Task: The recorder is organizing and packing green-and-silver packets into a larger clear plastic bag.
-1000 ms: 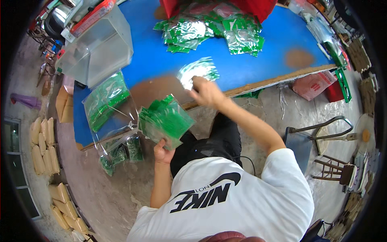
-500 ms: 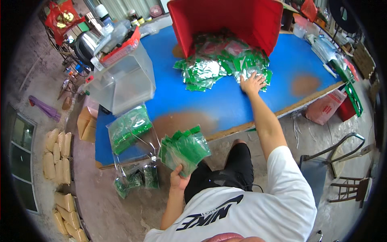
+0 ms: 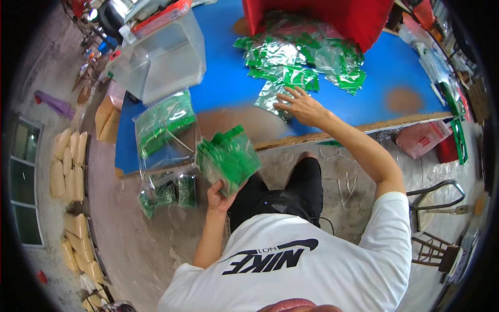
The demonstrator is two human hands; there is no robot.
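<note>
My left hand (image 3: 217, 196) is closed round the lower edge of a fanned stack of clear-and-green plastic packets (image 3: 228, 158), held in front of my lap. My right hand (image 3: 304, 107) reaches over the blue table (image 3: 223, 78) with its fingers apart. Its fingertips are at the edge of a loose clear-and-green packet (image 3: 269, 96); whether they press on it I cannot tell. Just beyond lies a heap of similar packets (image 3: 280, 52), spilling from the mouth of a red bin (image 3: 317, 13) tipped on its side.
Left of the heap lies a clear plastic box (image 3: 174, 67). At the table's near left corner is a large clear bag (image 3: 166, 122) of green packets. Filled green packets (image 3: 165, 192) are below that corner. Right of me stand a metal-framed chair (image 3: 442, 197) and a wooden stool (image 3: 434, 252).
My right hand has moved left and back toward me, off the heap. A packet now lies apart at the heap's near left. My left hand still holds the stack. The view has tilted down.
</note>
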